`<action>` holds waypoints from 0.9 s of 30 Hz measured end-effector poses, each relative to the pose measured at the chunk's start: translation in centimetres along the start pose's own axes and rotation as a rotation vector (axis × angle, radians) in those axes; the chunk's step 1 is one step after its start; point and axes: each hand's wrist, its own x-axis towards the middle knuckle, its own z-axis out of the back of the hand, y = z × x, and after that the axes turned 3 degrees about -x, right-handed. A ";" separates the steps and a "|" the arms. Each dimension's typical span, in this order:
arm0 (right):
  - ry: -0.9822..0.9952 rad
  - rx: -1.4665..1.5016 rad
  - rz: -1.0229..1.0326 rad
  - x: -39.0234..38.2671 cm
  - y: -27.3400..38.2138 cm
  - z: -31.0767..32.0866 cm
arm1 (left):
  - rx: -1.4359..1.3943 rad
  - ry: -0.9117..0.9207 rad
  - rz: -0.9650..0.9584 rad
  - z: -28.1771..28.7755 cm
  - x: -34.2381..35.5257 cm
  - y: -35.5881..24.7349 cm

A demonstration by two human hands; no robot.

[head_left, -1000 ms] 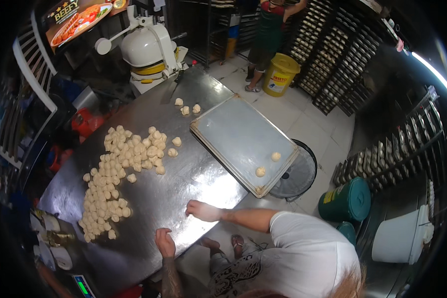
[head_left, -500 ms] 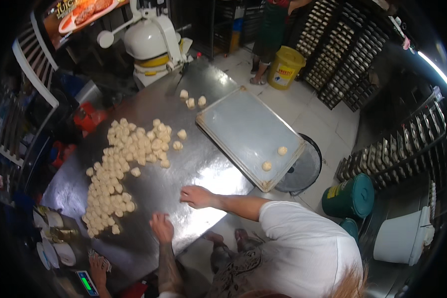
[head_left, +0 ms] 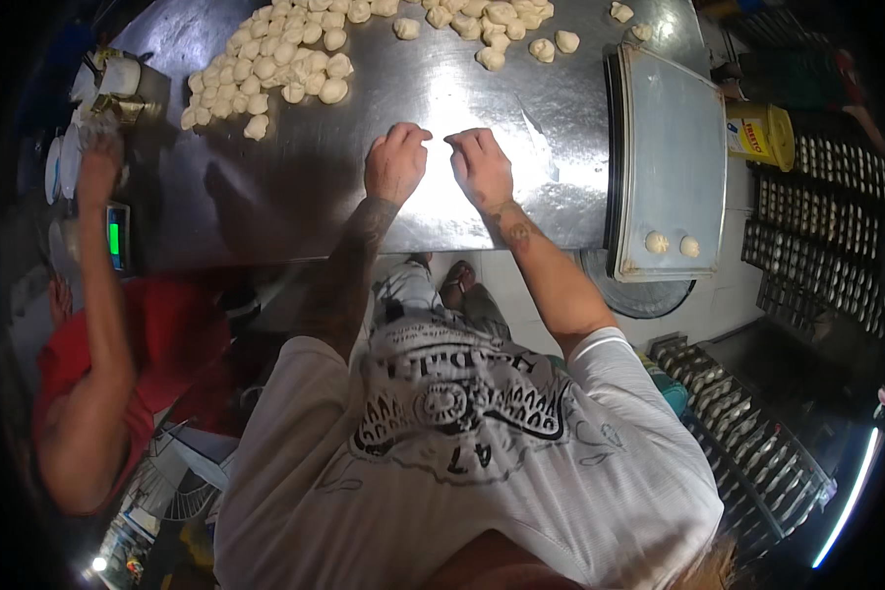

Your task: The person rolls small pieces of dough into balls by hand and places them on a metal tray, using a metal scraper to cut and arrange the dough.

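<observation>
My left hand [head_left: 396,162] is held over the bright middle of the metal table [head_left: 305,211], with its fingers curled in. Facing it across a narrow gap is my right hand [head_left: 480,169], bent inward in the same way. Whatever either hand might hold is hidden under the fingers. Beyond my left hand, a large heap of pale dough balls [head_left: 295,61] spreads toward the far left. More dough balls [head_left: 490,22] lie beyond my right hand. On the right stands a metal baking tray [head_left: 671,157] with two dough balls [head_left: 674,244] near its closest end.
At left, a co-worker's arm [head_left: 106,285] reaches toward containers [head_left: 118,77] beside a scale with a lit green display [head_left: 118,236]. A yellow bucket [head_left: 765,136] and racks of filled trays [head_left: 816,216] stand past the tray. A round dark lid-like thing [head_left: 639,295] is below it.
My view has turned, so the table now lies straight ahead. My hands have come nearer together. The co-worker's hand has moved from the table edge to the containers.
</observation>
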 end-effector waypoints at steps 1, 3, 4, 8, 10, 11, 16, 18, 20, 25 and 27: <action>-0.044 0.030 0.063 -1.4 -0.2 0.1 | -0.073 0.032 0.067 0.3 -0.7 -0.6; 0.068 0.082 0.186 -3.5 -2.3 2.6 | -0.145 0.125 0.060 1.7 -4.5 0.8; 0.061 0.066 0.190 -2.7 -3.3 3.9 | -0.136 0.171 0.021 2.7 -4.3 1.8; 0.044 -0.155 0.234 1.9 -3.2 2.6 | 0.056 0.131 -0.074 1.9 1.3 2.1; -0.056 -0.163 0.090 1.8 -1.0 0.1 | 0.040 0.099 0.007 0.0 0.9 0.3; -0.053 -0.163 0.087 0.8 -0.8 0.0 | 0.041 0.033 0.067 -0.2 1.2 0.1; 0.047 -0.090 0.106 -2.5 -3.4 3.1 | -0.088 0.248 -0.009 1.8 -4.5 4.3; -0.053 -0.286 0.197 0.7 -4.1 2.2 | 0.021 0.160 0.037 1.1 -0.8 2.8; -0.218 -0.217 0.018 2.1 -1.1 -1.0 | 0.136 0.002 0.160 -1.0 0.9 0.8; -0.418 0.485 -0.357 0.7 -1.8 -0.2 | -0.004 -0.008 0.237 -0.6 -1.9 -0.9; -0.396 0.015 -0.359 0.6 -4.7 4.5 | -0.267 -0.076 0.324 0.9 -2.6 0.2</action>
